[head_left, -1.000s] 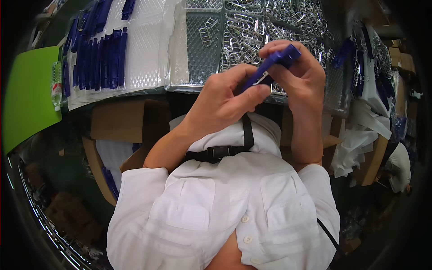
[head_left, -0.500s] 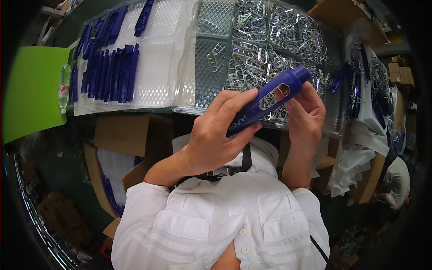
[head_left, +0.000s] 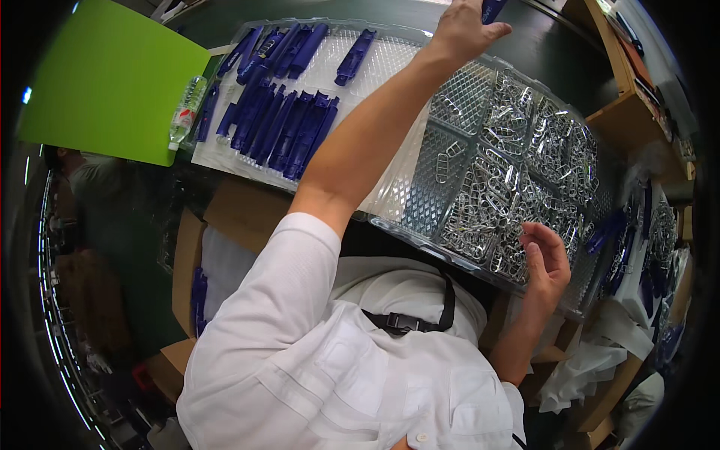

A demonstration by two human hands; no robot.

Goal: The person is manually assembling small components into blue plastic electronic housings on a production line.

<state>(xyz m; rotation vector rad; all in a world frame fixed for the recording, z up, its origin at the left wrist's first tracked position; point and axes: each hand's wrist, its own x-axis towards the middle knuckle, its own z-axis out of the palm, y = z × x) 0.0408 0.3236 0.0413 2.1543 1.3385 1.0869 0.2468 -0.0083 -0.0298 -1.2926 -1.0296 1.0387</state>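
Observation:
My left hand is stretched far out to the top edge, closed on a blue plastic tube-shaped casing. Most of that casing is cut off by the picture's edge. Over the front right of a clear compartment tray, my right hand has its fingers loosely curled. A small gap shows between its thumb and fingertips, and I see nothing held there. Just beyond it lie many shiny oblong metal links. To the left, blue half-shell casings lie in rows on a clear textured tray.
A plastic bottle lies beside a bright green board at far left. Open cardboard boxes stand below the table. Metal links and blue parts hang or lie at the right, near white wrapping and a wooden shelf.
My left hand has carried the blue casing away from my body to the far edge. My right hand has let go of it and moved down over the links. The view has turned.

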